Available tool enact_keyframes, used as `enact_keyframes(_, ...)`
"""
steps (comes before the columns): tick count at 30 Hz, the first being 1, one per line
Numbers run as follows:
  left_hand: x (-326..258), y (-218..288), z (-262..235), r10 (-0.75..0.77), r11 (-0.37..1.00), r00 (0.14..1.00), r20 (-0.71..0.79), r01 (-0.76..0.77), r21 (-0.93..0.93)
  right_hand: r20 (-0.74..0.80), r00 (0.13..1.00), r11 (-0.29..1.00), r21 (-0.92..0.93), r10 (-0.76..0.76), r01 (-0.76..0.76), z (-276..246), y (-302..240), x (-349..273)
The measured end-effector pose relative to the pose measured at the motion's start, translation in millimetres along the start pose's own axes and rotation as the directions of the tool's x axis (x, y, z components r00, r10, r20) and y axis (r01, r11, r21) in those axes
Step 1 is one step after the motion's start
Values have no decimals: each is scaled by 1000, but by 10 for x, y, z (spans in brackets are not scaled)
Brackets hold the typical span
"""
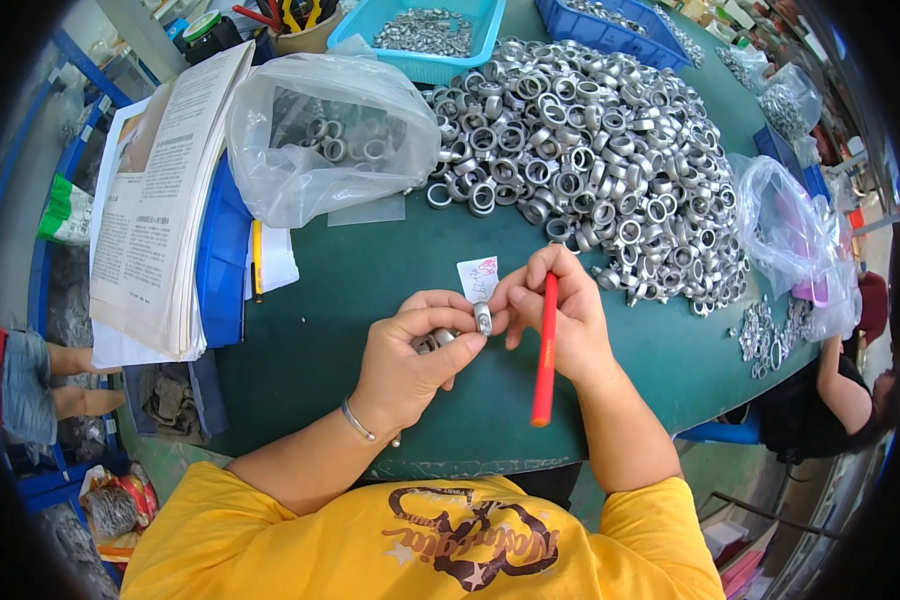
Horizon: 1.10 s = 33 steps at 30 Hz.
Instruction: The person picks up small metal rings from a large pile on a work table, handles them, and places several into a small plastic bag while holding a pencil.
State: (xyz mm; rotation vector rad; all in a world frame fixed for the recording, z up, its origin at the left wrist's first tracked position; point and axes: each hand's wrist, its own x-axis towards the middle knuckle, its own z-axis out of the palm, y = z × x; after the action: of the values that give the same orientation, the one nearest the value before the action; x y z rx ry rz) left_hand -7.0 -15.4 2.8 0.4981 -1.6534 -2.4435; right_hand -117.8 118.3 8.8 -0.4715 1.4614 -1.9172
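My left hand (410, 350) is closed around a few grey metal rings. One metal ring (483, 318) is pinched upright between its thumb and forefinger, and another ring (432, 341) sits in the curl of the fingers. My right hand (560, 310) grips a long red stick-like tool (545, 360), its thick end pointing toward me. Its fingertips come close to the pinched ring; whether they touch it I cannot tell. Just beyond my fingers lies a small white paper slip (477, 277) with handwriting. A large heap of similar rings (590, 150) spreads over the green table (370, 260).
A clear plastic bag (330, 140) with rings stands at the far left, beside newspapers (160, 200) on a blue bin (222, 270). Turquoise (490, 45) and blue trays (620, 40) of parts stand at the back. Small parts (770, 340) and another person's arm (842, 385) are at right.
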Motion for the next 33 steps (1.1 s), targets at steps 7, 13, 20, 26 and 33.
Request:
enact_keyframes(7, -2, -7, -5, 38, 999, 999, 4, -39, 38, 92, 994, 998, -30, 61, -58, 18, -2, -22)
enact_keyframes(13, -5, -9, -6, 48, 998, 999, 1, -48, 33, 154, 988, 1000, -21, -10, 13, 14, 5, -33)
enact_keyframes(20, 9, -5, -10, -19, 997, 1000, -5, 18, -81, 152, 986, 997, -26, -64, 69, 32, -14, -34)
enact_keyframes(26, 4, 11, 6, -70, 985, 997, -17, 66, -161, 148, 978, 981, -101, -147, 163, 7, 51, -24)
enact_keyframes(33, 10, 7, 1, -101, 981, 995, -8, 98, -168, 153, 973, 957, -210, -171, 201, 38, -6, -33)
